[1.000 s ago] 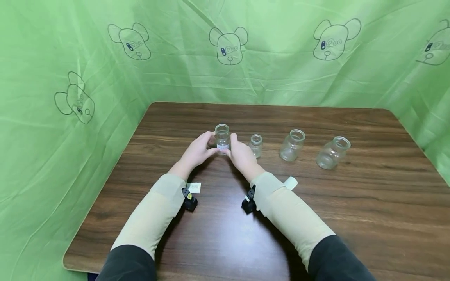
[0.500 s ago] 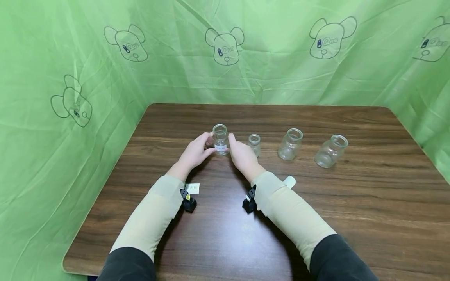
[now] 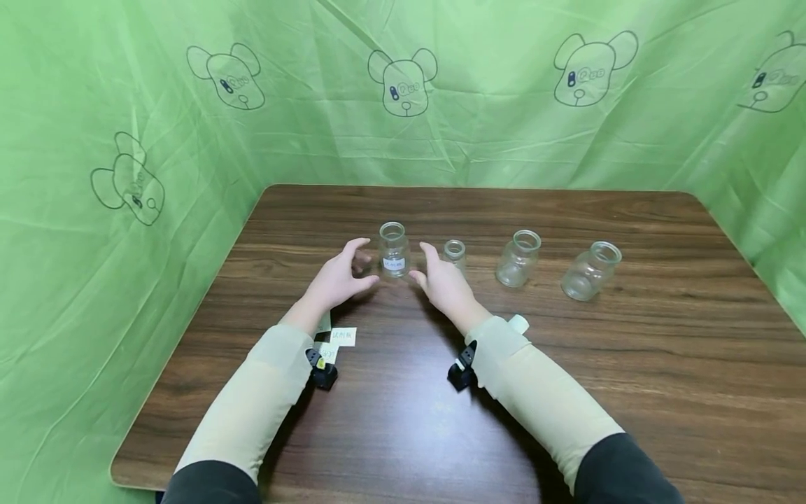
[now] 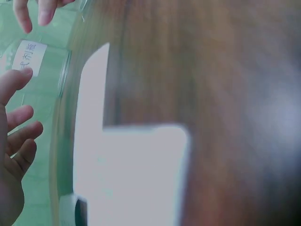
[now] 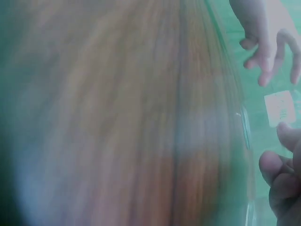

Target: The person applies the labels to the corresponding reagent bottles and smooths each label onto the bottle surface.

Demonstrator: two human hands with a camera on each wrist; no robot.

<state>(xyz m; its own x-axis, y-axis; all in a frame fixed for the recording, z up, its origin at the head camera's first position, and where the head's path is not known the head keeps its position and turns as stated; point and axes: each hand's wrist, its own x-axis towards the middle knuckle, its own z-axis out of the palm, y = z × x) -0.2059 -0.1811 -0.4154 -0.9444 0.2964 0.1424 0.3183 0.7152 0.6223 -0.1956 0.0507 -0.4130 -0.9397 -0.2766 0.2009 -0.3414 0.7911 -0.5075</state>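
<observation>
A clear glass jar (image 3: 393, 241) stands upright on the table, with a white handwritten label (image 3: 394, 264) on its front. To its left is my left hand (image 3: 336, 281), thumb and fingers spread, apart from the glass. My right hand (image 3: 447, 285) is on the other side, thumb and forefinger spread, also off the jar. In the left wrist view the label (image 4: 30, 56) appears sideways beyond my left thumb. A smaller glass jar (image 3: 455, 253) is partly hidden behind my right hand.
Two wider glass jars (image 3: 518, 260) (image 3: 590, 271) stand to the right on the wooden table (image 3: 403, 420). Loose paper labels (image 3: 343, 337) lie beside my left wrist, and a pale strip (image 3: 519, 324) shows by my right wrist. Green cloth (image 3: 472, 140) hangs behind the table.
Both hands have let go of the labelled jar and drawn apart, the left one leftward and the right one slightly rightward. More paper labels now show near my left wrist. The jar stays standing.
</observation>
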